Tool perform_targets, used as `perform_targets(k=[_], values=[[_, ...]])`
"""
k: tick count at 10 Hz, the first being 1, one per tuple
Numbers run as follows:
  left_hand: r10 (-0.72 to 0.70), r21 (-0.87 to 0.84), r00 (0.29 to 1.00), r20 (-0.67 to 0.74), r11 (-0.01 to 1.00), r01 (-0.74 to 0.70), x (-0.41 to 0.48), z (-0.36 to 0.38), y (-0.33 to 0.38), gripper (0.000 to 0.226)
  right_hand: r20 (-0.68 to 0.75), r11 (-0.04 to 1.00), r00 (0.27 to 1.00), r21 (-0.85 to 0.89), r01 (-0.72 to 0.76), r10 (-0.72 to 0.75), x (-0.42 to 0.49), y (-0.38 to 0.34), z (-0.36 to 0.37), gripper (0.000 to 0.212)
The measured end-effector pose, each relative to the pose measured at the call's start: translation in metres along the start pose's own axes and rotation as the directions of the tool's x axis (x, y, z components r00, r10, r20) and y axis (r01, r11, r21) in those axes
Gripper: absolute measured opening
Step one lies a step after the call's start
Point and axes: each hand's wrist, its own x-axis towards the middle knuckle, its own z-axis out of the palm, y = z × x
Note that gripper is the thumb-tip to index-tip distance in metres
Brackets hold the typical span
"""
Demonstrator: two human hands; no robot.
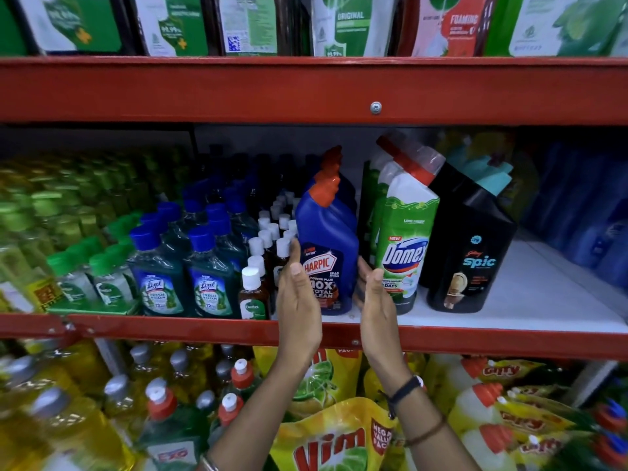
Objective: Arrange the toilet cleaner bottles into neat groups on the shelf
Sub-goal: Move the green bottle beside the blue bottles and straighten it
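A blue Harpic bottle [328, 232] with an orange cap stands upright at the front of the middle shelf [530, 300], a second one right behind it. To its right lean a green-and-white Domex bottle [404, 239] with a red cap, then a black Spic bottle [472, 253] with a teal cap; more of each stand behind. My left hand [297, 300] lies flat against the Harpic bottle's left side, thumb tip touching it. My right hand [377, 300] is flat by its right side, fingers reaching into the gap before the Domex bottle. Both palms face each other, fingers straight.
Left of the Harpic bottle crowd small brown Dettol bottles [253, 294] and blue-capped Lizol bottles [158, 277]. The red shelf rail [204, 329] runs below my wrists, another red beam [306, 90] above. White shelf board shows right of the Spic bottle. Vim pouches [333, 440] sit below.
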Motion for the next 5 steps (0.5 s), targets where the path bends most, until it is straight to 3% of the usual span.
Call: perform_targets(k=[4,5], values=[[-0.015,-0.008,1.0,-0.019,1.0,0.015,-0.007,0.001,0.004,0.074,0.021,1.0,1.0,0.012,-0.014,0.014,-0.008,-0.011,-0.003,0.092],[0.118,0.011,0.986,-0.119,0.993,-0.117,-0.017,0.007,0.021,0.072,-0.045,0.997,0.997,-0.036,0.064,-0.066,-0.03,-0.019,-0.021,0.083]])
